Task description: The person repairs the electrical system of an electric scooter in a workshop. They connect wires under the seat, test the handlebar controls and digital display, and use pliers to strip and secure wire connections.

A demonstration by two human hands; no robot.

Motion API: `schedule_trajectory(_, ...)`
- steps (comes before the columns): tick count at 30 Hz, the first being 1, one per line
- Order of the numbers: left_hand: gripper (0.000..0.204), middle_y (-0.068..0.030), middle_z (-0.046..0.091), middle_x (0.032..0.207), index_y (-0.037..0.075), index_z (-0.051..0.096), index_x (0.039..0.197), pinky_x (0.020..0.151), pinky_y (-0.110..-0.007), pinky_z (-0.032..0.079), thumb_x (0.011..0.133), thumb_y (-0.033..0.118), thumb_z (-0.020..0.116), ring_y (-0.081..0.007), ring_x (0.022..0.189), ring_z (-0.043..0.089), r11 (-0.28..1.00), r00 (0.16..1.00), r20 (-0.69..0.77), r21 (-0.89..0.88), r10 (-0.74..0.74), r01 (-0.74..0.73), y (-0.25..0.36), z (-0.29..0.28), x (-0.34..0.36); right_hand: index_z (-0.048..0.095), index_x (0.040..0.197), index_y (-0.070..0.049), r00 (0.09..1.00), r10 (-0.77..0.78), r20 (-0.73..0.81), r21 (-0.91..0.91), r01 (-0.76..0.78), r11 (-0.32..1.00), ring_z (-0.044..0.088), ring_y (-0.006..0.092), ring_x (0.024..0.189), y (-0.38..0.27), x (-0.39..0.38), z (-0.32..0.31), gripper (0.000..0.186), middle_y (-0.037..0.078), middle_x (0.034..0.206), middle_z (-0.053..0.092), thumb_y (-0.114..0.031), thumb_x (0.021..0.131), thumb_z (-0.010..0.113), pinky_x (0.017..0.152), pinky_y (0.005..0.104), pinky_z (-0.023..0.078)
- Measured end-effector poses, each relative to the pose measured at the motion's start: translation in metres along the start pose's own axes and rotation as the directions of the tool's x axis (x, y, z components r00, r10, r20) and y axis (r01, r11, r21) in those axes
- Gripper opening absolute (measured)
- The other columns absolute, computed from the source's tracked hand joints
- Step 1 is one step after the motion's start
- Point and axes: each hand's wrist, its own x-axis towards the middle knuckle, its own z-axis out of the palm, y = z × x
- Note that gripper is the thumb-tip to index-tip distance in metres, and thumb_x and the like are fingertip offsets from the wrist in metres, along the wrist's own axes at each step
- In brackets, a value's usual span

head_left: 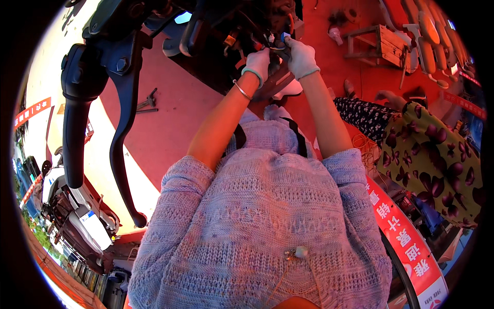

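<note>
Both of my hands wear white gloves and work among the exposed wiring (278, 45) of an electric scooter or motorbike, at the top middle. My left hand (256, 64) is closed, with a small red connector (259, 46) at its fingertips. Just to its right, my right hand (302, 57) pinches a small blue connector (285, 36) between thumb and finger. A white plug (271, 37) sits between the two hands. An orange-yellow connector (229, 40) hangs left of them. Dark shadow hides much of the wiring behind.
The black handlebar grip (74, 129) and brake lever (122, 118) jut down at the left. A hammer (149, 100) lies on the red floor. At the right stand a wooden stool (381, 46) and a person in butterfly-patterned clothing (432, 159). Parked scooters (77, 206) are at lower left.
</note>
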Motion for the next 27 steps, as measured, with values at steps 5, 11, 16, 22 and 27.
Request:
schedule_trajectory(5, 0.029, -0.0124, 0.064, 0.099, 0.004, 0.058, 0.101, 0.078, -0.031, 0.049, 0.074, 0.011, 0.064, -0.0267, 0.092, 0.062, 0.984, 0.995, 0.084, -0.163, -0.057, 0.07, -0.011, 0.015, 0.015, 0.059, 0.1, 0.005, 0.997, -0.071, 0.041, -0.106, 0.075, 0.991, 0.063, 0.0201, 0.076, 0.029, 0.031, -0.019, 0.022, 0.011, 0.085, 0.064, -0.006, 0.082, 0.063, 0.065, 0.0334, 0.052)
schedule_trajectory(11, 0.032, -0.0141, 0.065, 0.096, 0.004, 0.06, 0.098, 0.079, -0.031, 0.048, 0.074, 0.023, 0.065, -0.0259, 0.095, 0.062, 0.969, 0.997, -0.069, -0.249, -0.019, 0.002, -0.045, 0.079, 0.059, 0.06, 0.104, 0.006, 0.952, -0.258, 0.165, -0.133, 0.28, 0.951, 0.061, 0.0164, 0.073, 0.017, 0.02, -0.005, 0.026, 0.008, 0.085, 0.063, -0.003, 0.081, 0.064, 0.068, 0.0308, 0.053)
schedule_trajectory(16, 0.043, -0.0148, 0.065, 0.095, 0.001, 0.057, 0.103, 0.079, -0.032, 0.048, 0.071, 0.026, 0.069, -0.0288, 0.098, 0.06, 0.866, 0.99, 0.044, -0.48, -0.135, 0.14, -0.01, 0.033, 0.03, 0.06, 0.103, 0.007, 0.939, -0.304, 0.162, -0.284, 0.34, 0.897, 0.062, 0.0164, 0.074, 0.022, 0.029, -0.024, 0.024, 0.009, 0.085, 0.064, -0.002, 0.081, 0.062, 0.07, 0.0292, 0.053)
schedule_trajectory(22, 0.006, -0.0038, 0.053, 0.077, 0.006, 0.049, 0.088, 0.069, -0.025, 0.048, 0.089, 0.012, 0.048, -0.0175, 0.071, 0.055, 0.213, 0.982, -0.181, -0.963, -0.054, -0.166, -0.09, 0.164, 0.059, 0.068, 0.092, -0.004, 0.916, -0.226, 0.33, -0.934, 0.352, 0.064, 0.064, 0.026, 0.073, 0.003, -0.01, 0.014, 0.028, 0.013, 0.075, 0.065, -0.024, 0.074, 0.06, 0.069, 0.035, 0.049)
schedule_trajectory(27, 0.006, -0.0037, 0.052, 0.074, 0.007, 0.049, 0.085, 0.064, -0.027, 0.047, 0.088, 0.011, 0.051, -0.0152, 0.068, 0.052, -0.824, 0.894, 0.447, -0.514, -0.022, 0.236, -0.035, 0.063, 0.008, 0.067, 0.09, -0.005, 0.937, -0.08, 0.339, -0.939, 0.332, -0.089, 0.062, 0.0308, 0.077, 0.0, -0.009, 0.008, 0.028, 0.016, 0.076, 0.064, -0.026, 0.072, 0.059, 0.072, 0.0366, 0.048)
